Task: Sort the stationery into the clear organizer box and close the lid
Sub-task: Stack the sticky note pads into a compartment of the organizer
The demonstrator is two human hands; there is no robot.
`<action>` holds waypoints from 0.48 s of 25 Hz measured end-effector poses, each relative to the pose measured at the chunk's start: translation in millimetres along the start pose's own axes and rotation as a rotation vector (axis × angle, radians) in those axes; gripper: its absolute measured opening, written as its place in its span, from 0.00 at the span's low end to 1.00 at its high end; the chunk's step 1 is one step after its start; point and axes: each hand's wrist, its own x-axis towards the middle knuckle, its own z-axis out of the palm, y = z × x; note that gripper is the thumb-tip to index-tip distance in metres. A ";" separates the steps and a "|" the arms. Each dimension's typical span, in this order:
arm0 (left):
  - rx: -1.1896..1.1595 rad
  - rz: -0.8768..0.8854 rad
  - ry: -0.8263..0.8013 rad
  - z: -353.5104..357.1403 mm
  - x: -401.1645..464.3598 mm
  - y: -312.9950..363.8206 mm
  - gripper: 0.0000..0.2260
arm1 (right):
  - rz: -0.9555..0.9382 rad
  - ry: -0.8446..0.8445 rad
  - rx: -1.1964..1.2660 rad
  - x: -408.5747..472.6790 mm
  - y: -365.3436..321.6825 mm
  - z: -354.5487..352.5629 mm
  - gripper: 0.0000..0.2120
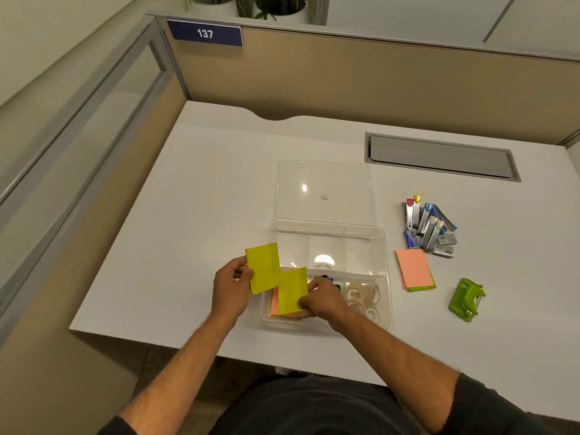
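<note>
One view only, from a wide-angle camera worn on the person's head, looking forward and steeply down onto the white table (194,215). It sits close above the near edge, with both forearms reaching in from the bottom of the picture. The beige partition wall (376,80) closes the far side, its straight lines bowed by the lens.
</note>
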 end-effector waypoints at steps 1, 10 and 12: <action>-0.007 -0.007 -0.005 0.4 -0.6 -0.1 0.14 | 0.003 -0.020 -0.007 -1.4 -0.1 0.2 0.15; -0.131 -0.042 -0.090 14.7 -13.3 11.6 0.12 | -0.462 0.185 -0.292 -2.3 -17.4 -1.1 0.22; -0.181 -0.045 -0.142 17.9 -18.3 16.8 0.12 | -0.483 0.166 -0.211 -2.5 -21.0 5.4 0.22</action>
